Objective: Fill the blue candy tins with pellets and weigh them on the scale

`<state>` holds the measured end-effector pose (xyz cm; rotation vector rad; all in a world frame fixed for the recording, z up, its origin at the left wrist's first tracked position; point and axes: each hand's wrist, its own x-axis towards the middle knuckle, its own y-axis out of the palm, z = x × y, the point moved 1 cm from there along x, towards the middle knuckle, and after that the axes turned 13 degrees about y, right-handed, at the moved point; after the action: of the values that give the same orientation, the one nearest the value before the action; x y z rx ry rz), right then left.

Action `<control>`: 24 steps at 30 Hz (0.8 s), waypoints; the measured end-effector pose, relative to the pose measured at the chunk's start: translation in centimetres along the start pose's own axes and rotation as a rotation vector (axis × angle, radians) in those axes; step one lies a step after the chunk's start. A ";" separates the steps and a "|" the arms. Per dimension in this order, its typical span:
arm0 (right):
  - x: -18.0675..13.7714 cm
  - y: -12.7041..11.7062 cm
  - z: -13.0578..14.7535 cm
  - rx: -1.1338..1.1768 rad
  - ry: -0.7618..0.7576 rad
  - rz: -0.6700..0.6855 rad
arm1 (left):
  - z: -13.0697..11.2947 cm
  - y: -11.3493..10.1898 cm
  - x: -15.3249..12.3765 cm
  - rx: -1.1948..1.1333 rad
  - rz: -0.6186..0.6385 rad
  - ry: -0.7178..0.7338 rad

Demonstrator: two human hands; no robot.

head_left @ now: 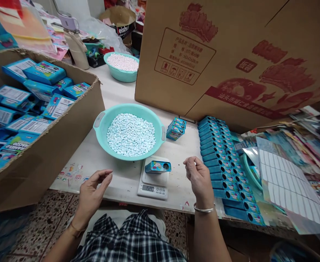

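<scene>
A small blue candy box [158, 166] rests on a white digital kitchen scale [152, 191] at the table's front edge; a dark round hole shows in the box's top face. Behind the scale is a turquoise basin [128, 107] holding many pale blue candies [131, 134]. My left hand [94, 189] hovers left of the scale, thumb and fingers apart, with nothing in it. To the right of the scale, my right hand [199, 178] has its fingers pinched together. A tiny whitish bit shows at those fingers, too small to name for certain.
Blue boxes [217, 156] stand in long rows at right, with a short stack [176, 128] beside the basin. A carton of blue boxes [78, 116] flanks the left. A large cardboard carton [160, 83] blocks the back. Another basin [121, 74] holds pale pink candies.
</scene>
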<state>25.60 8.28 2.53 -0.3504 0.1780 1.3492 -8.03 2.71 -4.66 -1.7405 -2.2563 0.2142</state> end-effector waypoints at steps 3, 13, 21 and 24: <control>0.5 -0.1 -0.7 0.207 0.108 0.077 | 0.1 0.0 0.0 -0.003 -0.005 -0.005; -0.7 2.2 0.4 -0.120 -0.001 0.090 | -0.4 1.5 0.1 -0.048 0.064 -0.046; -0.6 3.3 1.2 -0.629 -0.182 -0.011 | -0.1 1.5 -0.2 -0.050 0.078 -0.082; -0.2 0.8 1.1 -0.438 -0.193 -0.105 | 0.1 1.2 -0.1 -0.049 0.066 -0.106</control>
<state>24.72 8.61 3.49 -0.5840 -0.2981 1.3032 -6.89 2.89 -5.10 -1.8718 -2.2971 0.2731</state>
